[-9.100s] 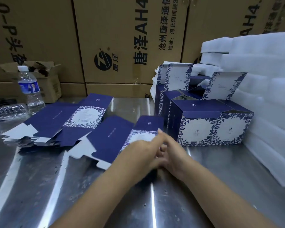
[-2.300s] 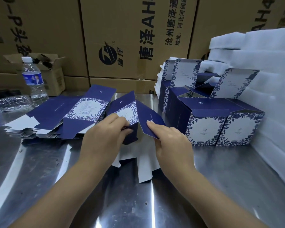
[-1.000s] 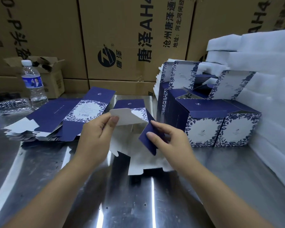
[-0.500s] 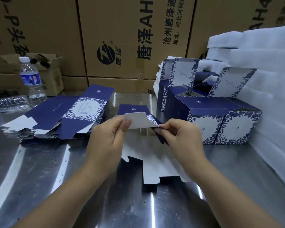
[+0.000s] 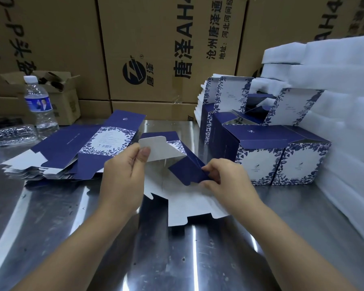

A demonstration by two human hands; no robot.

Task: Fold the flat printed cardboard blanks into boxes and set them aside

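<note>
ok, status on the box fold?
Left grip pinches white flap, right grip pinches blue flap. Blank half-folded on steel table. Blank stack left, folded boxes right, neither blocking.

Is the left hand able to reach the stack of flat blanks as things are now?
Probably yes: the stack lies just beside the left hand, nothing between them. But its fingers pinch the white flap, so it must release that first.

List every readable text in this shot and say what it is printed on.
"唐泽", beside the round logo, middle carton.
"唐泽AH4", large, same carton, top cut off.
"沧州唐泽通", same carton, cut off.
"地址:河北河间经", same carton, cut off.
On the left carton and right carton, large print only partly in view.
Too small or blurred: water bottle label, top flat blank print and barcode, folded boxes print.
</note>
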